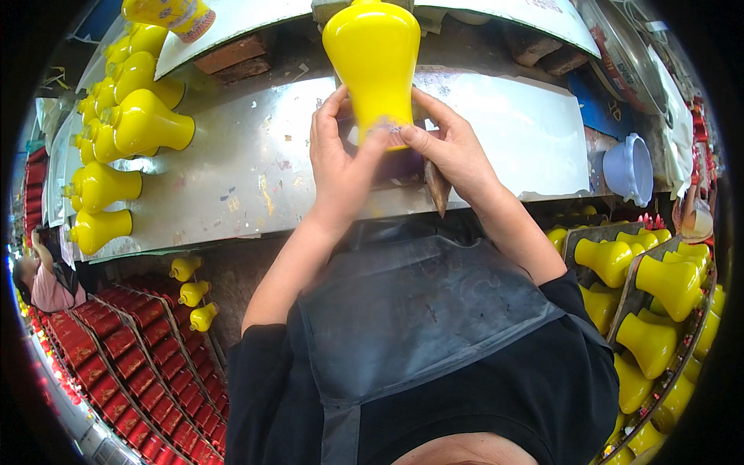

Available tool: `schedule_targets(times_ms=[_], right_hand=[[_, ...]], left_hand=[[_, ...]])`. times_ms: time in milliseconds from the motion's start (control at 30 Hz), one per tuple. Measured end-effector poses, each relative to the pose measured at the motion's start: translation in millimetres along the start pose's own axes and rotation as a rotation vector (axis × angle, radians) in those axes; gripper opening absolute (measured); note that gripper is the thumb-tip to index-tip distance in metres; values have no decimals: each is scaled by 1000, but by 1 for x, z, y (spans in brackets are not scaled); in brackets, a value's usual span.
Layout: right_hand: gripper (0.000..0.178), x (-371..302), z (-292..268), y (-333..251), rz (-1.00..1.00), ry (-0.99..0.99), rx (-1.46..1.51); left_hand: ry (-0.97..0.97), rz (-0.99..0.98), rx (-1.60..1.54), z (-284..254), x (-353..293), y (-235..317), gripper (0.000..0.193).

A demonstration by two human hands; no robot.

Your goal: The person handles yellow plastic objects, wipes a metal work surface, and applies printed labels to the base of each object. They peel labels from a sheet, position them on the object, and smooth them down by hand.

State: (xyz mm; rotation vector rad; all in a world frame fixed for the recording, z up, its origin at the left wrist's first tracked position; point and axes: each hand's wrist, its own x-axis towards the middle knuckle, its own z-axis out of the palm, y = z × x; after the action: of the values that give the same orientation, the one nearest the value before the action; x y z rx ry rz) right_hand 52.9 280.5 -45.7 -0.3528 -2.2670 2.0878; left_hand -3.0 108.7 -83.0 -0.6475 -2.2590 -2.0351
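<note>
A glossy yellow vase [373,58] is at the middle of the workbench, broad at its shoulder and narrower toward the base. Both of my hands are around its lower part. My left hand [339,167] has fingers along the left side, and its thumb, smeared by motion, presses on the front near a patterned band [391,133] at the base. My right hand [459,151] grips the right side, thumb tip on that band. A brown pointed piece [436,188] sticks out below my right palm; how it is held is hidden. Something dark purple [399,167] shows under the vase.
Several plain yellow vases [151,122] stand along the bench's left. A patterned yellow vase [174,15] is at far left. White sheeting [535,128] and a pale blue bucket [628,169] lie right. Racks of yellow vases [670,287] and red boxes [116,341] flank me. Another person [54,283] is left.
</note>
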Motion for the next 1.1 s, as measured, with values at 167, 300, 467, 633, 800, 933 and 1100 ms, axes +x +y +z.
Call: schedule_targets(times_ms=[167, 300, 467, 633, 800, 933, 1100], right_hand=[[68, -3, -5, -7, 90, -19, -31], [65, -1, -6, -3, 93, -5, 63], [62, 2, -1, 10, 14, 8, 18], [64, 1, 1, 12, -17, 30, -8], [65, 0, 2, 12, -39, 29, 8], [58, 2, 0, 12, -33, 42, -32], [49, 1, -8, 1, 28, -1, -27]], left_hand=[[-18, -35, -133, -3, 0, 1, 61], [-11, -102, -259, -5, 1, 2, 58], [-4, -64, -164, -1, 1, 5, 58], [-13, -47, -130, -3, 2, 5, 59], [-6, -59, -167, -2, 1, 4, 61], [-43, 12, 50, -5, 1, 7, 74], [-77, 181, 451, -12, -2, 6, 90]])
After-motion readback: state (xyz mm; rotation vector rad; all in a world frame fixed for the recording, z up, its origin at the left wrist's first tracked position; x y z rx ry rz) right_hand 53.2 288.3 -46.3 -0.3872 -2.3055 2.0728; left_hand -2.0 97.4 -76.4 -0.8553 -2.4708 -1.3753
